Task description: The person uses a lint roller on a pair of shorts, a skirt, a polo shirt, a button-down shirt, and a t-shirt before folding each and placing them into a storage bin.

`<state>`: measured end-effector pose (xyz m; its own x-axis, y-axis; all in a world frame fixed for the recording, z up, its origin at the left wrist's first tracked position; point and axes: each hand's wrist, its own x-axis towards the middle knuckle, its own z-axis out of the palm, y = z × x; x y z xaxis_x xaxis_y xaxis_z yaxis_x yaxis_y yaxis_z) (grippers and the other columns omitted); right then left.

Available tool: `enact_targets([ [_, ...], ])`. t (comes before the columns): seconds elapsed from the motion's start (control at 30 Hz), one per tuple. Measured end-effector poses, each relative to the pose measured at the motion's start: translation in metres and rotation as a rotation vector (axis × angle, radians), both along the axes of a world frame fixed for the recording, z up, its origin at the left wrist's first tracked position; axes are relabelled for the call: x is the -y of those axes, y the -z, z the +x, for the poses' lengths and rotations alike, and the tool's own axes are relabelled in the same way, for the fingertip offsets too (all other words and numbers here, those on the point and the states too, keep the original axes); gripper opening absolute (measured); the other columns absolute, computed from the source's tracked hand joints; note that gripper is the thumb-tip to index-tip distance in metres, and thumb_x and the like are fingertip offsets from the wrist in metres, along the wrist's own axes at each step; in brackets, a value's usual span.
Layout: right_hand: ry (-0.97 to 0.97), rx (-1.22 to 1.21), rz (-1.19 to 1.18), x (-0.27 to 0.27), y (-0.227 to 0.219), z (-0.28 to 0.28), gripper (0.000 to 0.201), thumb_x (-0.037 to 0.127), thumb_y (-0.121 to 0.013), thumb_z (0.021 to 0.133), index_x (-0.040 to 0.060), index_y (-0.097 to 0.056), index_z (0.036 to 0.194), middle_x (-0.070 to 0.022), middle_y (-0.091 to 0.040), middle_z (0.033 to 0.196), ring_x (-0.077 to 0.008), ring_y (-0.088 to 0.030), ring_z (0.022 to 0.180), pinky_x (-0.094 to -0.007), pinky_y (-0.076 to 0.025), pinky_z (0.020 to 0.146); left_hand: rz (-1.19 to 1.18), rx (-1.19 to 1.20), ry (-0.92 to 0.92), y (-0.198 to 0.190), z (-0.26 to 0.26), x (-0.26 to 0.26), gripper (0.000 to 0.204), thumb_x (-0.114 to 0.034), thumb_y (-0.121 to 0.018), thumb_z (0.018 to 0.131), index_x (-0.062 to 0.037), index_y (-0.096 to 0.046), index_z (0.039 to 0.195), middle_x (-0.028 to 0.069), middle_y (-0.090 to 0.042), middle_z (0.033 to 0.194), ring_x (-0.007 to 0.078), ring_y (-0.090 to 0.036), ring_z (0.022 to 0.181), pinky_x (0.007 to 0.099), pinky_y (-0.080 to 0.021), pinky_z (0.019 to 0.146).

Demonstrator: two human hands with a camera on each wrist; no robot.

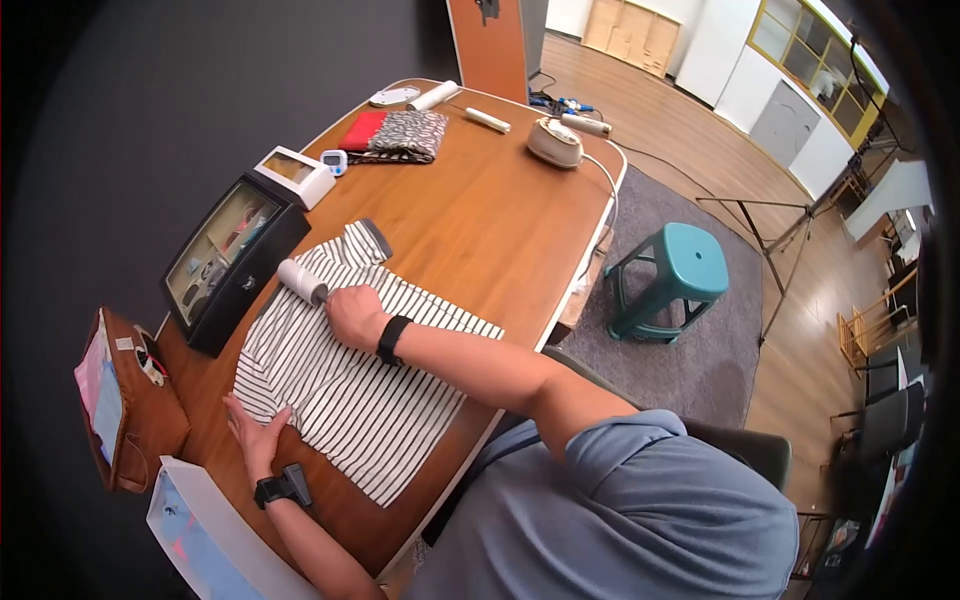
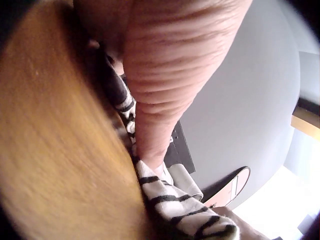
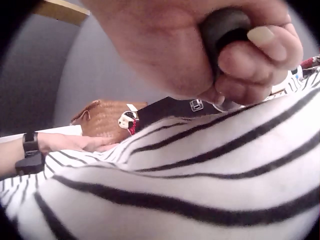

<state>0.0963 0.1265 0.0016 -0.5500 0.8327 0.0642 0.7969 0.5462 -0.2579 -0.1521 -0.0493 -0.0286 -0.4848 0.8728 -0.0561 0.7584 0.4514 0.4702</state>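
Observation:
A black-and-white striped shirt [image 1: 370,390] lies spread on the wooden table. My right hand [image 1: 357,315] grips the dark handle [image 3: 225,30] of a lint roller [image 1: 300,280], its white roll lying over the upper part of the shirt. In the right wrist view, fingers curl round that handle just above the striped cloth. At the shirt's near left edge, my left hand [image 1: 258,432] rests with thumb and fingers spread, touching the sleeve [image 1: 262,385]. The left wrist view shows the thumb side of this hand against the striped cloth.
Beside the shirt stands a black display box [image 1: 235,260] with a clear lid. A brown woven basket [image 1: 150,430] and a white bin [image 1: 215,530] stand left. Further back are a white box [image 1: 297,177], folded cloth [image 1: 395,137] and a corded cream appliance [image 1: 553,143].

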Motion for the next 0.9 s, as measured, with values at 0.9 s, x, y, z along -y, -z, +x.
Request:
enact_targets([
  [0.9, -0.019, -0.143, 0.102, 0.017, -0.028, 0.033, 0.037, 0.031, -0.050, 0.097, 0.0011, -0.063, 0.080, -0.0191, -0.065, 0.066, -0.0371, -0.066, 0.062, -0.0477, -0.053, 0.056, 0.114, 0.119, -0.024, -0.015, 0.010, 0.005, 0.139, -0.049, -0.087, 0.064, 0.0058, 0.005, 0.152, 0.0292, -0.010, 0.159, 0.0342, -0.010, 0.150, 0.0452, -0.001, 0.122],
])
